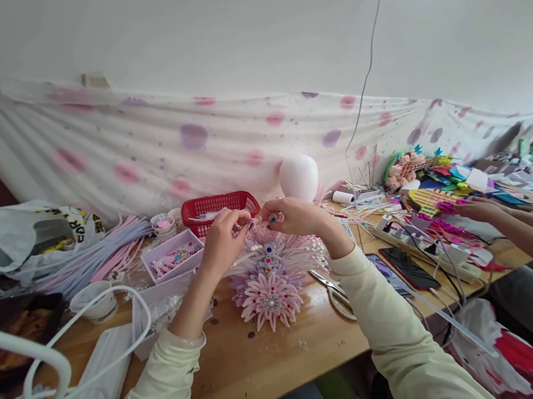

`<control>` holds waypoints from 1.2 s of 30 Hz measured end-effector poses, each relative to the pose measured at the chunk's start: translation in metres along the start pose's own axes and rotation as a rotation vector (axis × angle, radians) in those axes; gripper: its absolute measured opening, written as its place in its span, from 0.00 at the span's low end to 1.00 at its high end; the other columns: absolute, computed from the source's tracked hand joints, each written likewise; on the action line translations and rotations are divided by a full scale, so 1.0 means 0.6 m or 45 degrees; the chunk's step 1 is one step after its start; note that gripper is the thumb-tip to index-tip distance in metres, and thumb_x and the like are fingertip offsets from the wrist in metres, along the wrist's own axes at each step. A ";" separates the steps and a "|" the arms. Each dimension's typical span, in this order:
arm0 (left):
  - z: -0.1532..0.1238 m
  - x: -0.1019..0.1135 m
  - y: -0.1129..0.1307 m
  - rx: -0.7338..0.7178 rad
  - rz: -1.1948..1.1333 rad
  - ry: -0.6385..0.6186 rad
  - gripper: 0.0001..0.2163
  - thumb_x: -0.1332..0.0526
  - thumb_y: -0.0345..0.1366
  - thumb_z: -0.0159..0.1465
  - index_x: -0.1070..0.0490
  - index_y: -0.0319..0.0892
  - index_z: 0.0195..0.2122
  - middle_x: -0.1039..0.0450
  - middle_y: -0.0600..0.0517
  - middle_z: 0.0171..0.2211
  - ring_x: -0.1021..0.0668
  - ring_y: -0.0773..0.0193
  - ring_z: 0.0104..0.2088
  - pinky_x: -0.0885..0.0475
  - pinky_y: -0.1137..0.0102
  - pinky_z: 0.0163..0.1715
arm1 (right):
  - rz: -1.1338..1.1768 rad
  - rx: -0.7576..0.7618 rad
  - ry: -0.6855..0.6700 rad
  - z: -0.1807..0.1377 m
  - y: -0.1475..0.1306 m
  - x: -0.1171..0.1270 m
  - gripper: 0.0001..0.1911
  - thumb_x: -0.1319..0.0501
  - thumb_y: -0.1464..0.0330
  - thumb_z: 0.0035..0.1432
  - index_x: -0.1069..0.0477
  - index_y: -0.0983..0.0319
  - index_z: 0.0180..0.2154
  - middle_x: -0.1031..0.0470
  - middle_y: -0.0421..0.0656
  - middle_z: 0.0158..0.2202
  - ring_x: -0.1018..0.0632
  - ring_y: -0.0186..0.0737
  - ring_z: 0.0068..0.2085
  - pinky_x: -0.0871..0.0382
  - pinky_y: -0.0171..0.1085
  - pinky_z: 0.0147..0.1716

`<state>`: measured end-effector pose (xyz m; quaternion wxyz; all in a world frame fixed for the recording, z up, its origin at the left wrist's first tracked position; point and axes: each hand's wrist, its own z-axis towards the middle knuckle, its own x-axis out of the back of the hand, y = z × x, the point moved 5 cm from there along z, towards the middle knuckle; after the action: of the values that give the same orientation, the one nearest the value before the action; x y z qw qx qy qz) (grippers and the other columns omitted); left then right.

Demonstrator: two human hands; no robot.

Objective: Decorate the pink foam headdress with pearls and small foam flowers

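Observation:
A pink and lilac flower ornament [269, 299] with jewels, beads and white sprays lies on the wooden table in front of me. Both my hands are raised over its far end. The fingers of my left hand [225, 241] are pinched together around something tiny that I cannot make out. My right hand [298, 217] is closed too, its fingertips bent down close to the left ones. Small shiny gems show at the fingers of both hands, but whether they are held or lie behind is unclear.
Behind my hands stand a red plastic basket [219, 201] and a white foam head [299, 177]. On the left are a bead box [174, 253], a paper cup [94, 302] and a white lamp. Scissors [336, 296], phones [408, 266] and a power strip are right. A co-worker's hands [475, 207] work farther right.

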<state>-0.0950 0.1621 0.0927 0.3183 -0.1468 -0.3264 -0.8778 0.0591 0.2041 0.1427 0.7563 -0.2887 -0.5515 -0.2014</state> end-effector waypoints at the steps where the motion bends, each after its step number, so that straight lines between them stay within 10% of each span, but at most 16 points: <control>1: -0.001 0.001 0.001 0.007 -0.010 0.011 0.05 0.41 0.28 0.63 0.27 0.44 0.37 0.25 0.51 0.36 0.24 0.61 0.37 0.29 0.66 0.41 | 0.032 0.008 -0.008 0.001 -0.001 -0.001 0.14 0.39 0.79 0.54 0.23 0.62 0.41 0.18 0.44 0.41 0.21 0.42 0.42 0.32 0.36 0.40; 27: -0.027 0.007 -0.011 0.425 0.079 0.219 0.07 0.31 0.29 0.56 0.24 0.46 0.34 0.19 0.53 0.36 0.23 0.51 0.46 0.39 0.51 0.53 | 0.223 0.163 -0.114 0.019 -0.004 -0.013 0.21 0.44 0.81 0.54 0.21 0.59 0.44 0.20 0.44 0.45 0.22 0.40 0.45 0.30 0.40 0.48; 36: -0.007 0.010 -0.014 0.172 0.230 -0.002 0.17 0.35 0.29 0.58 0.25 0.51 0.48 0.28 0.48 0.51 0.30 0.50 0.54 0.38 0.54 0.52 | 0.239 0.222 -0.065 0.019 -0.005 -0.013 0.20 0.42 0.80 0.56 0.20 0.56 0.43 0.20 0.43 0.48 0.21 0.40 0.46 0.27 0.43 0.49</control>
<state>-0.1053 0.1614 0.0883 0.4050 -0.1546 -0.3705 -0.8215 0.0469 0.2093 0.1384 0.7798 -0.2772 -0.5565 -0.0734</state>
